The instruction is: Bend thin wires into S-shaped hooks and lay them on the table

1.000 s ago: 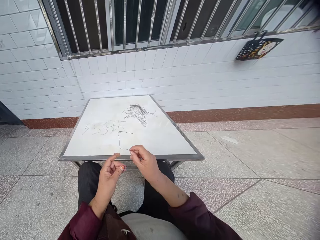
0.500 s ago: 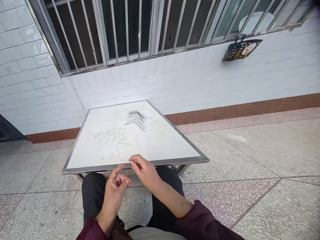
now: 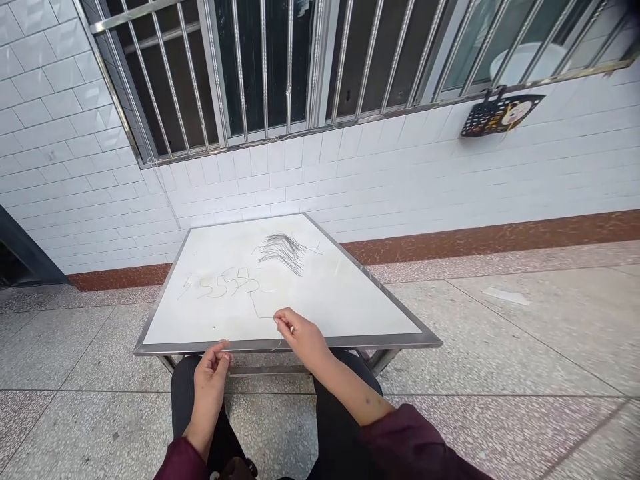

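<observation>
My right hand [image 3: 303, 337] is over the table's near edge, thumb and fingertips pinched on a thin bent wire [image 3: 256, 305]. The wire has square corners and reaches left over the white tabletop; a fine end shows below my fingers. My left hand [image 3: 209, 377] is just in front of the table edge, above my left thigh. Its fingers are half curled, thumb and forefinger slightly apart, with nothing visible between them. Farther left lie several wires bent like the figure 5 [image 3: 220, 285]. Behind them is a loose heap of thin dark wires [image 3: 283, 250].
The low white table [image 3: 350, 307] has a grey metal rim and stands near a white tiled wall [image 3: 400, 173]. Metal window bars [image 3: 265, 67] run above it. A dark patterned bag [image 3: 500, 115] hangs from them at right. A pale strip [image 3: 506, 296] lies on the speckled floor.
My left hand has moved left and down, away from my right hand, and its fingers have parted. The right hand keeps its pinch on the wire. The whole view has shifted slightly.
</observation>
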A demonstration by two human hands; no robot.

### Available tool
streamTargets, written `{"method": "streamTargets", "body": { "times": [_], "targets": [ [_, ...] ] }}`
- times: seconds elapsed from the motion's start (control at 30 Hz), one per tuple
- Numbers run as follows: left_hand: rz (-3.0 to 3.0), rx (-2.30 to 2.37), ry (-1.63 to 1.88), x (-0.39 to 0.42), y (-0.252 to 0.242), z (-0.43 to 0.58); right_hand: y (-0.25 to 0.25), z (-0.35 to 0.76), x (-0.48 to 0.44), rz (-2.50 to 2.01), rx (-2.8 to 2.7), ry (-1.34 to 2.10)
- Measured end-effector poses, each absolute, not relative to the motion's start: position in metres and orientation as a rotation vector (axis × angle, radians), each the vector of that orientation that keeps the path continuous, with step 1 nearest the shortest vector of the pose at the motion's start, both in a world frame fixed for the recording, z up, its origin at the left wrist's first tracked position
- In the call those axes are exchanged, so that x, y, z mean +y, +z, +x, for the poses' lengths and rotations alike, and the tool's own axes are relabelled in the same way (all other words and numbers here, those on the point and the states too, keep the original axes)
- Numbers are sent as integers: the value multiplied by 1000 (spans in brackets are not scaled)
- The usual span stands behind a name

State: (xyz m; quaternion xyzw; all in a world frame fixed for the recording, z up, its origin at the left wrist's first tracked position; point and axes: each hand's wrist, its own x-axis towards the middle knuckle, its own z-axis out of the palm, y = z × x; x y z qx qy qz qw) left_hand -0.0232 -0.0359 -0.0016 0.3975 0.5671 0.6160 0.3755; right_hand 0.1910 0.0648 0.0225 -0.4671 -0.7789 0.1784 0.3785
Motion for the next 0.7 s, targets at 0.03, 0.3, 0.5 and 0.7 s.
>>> {"method": "streamTargets", "body": {
  "times": [0.03,0.3,0.5,0.7],
  "targets": [
    [1020,1500,1588,-34,-10,-31,18,194,80,-1260,-1979,443],
    [1165,1806,1577,-44,-79,-97,-8,212,200,-1513,-1929,457],
    [1263,1890,1517,-57,-109,-113,-28,203,239,-1627,-1987,468],
    [1413,2028,1410,-57,-108,-111,-37,186,254,-1650,-2002,410]
  ]
}}
